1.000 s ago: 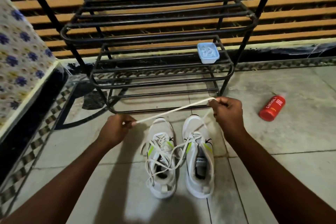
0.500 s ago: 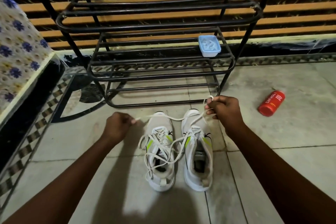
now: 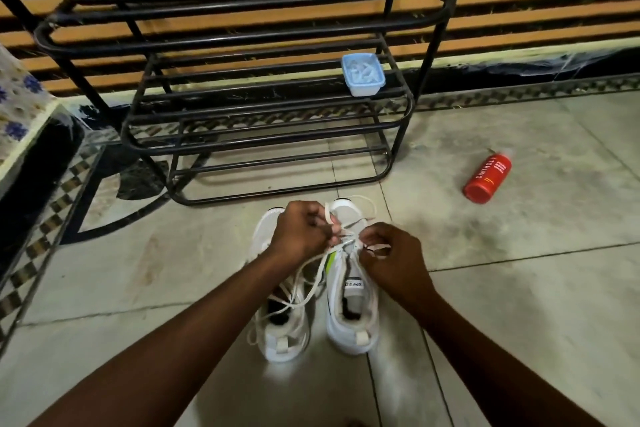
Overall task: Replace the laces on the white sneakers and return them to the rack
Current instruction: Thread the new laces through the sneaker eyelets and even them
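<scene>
Pair of white mesh sneakers (image 3: pixel 348 336) with lime-green accents, upright, side by side on floor tiles (image 3: pixel 519 288). Toes point toward black tubular metal rack (image 3: pixel 242 7), just short of it. Loose white flat laces (image 3: pixel 327 217) tangle across both. One strand is pinched between left hand (image 3: pixel 301 236) and right hand (image 3: pixel 391 256).

red can (image 3: pixel 487 178) showing "CINTHOL" in white letters running along its side, sneaker tongue label (image 3: pixel 354 283) carrying print too blurred to read

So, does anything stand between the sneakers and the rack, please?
Nothing lies on the floor between the sneakers and the rack. A blue container takes the right end of one shelf; the red bottle lies aside.
</scene>
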Tool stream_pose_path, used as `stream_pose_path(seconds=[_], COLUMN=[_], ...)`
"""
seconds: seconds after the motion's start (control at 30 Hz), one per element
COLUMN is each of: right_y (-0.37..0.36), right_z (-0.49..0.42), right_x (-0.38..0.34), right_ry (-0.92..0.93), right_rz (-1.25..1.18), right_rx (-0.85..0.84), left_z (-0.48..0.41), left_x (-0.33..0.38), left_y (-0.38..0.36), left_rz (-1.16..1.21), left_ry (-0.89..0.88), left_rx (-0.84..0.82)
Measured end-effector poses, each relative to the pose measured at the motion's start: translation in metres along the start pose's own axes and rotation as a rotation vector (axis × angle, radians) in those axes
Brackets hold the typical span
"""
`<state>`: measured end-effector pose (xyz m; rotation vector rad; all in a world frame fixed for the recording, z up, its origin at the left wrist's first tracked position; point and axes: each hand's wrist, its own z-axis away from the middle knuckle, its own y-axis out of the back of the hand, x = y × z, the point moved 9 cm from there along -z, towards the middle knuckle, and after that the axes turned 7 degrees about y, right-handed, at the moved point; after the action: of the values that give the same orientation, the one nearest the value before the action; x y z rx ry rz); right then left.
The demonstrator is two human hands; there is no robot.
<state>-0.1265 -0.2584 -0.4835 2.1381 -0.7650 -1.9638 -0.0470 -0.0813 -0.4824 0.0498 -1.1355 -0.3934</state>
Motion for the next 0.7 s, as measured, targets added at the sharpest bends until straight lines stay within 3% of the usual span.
stream_pose_path(seconds=[0.13,0.23,0.37,0.47,0.57,0.7], right_y=[-0.013,-0.014,-0.021,-0.016,-0.003,0.0], right_z=[0.011,0.014,0.017,0.017,0.02,0.023], right_x=[-0.006,-0.013,-0.001,0.01,0.017,0.028], right_ry=[0.216,0.286,0.197,0.123,0.02,-0.103], right_rz=[0.121,0.163,0.258,0.233,0.049,-0.15], right_rx=[-0.014,-0.038,-0.077,0.048,0.17,0.184], left_z=[-0.005,-0.002,-0.003,-0.004,-0.002,0.003], left_x=[0.002,0.005,-0.003,-0.009,-0.011,-0.018], left_y=[-0.012,-0.014,-0.015,-0.017,-0.022,-0.023], left_rz=[-0.245,-0.301,-0.3,-0.285,-0.261,-0.19], left_ry=[-0.063,-0.085,-0.059,-0.066,-0.081,-0.085], left_rx=[0.069,0.149,0.169,0.156,0.15,0.184])
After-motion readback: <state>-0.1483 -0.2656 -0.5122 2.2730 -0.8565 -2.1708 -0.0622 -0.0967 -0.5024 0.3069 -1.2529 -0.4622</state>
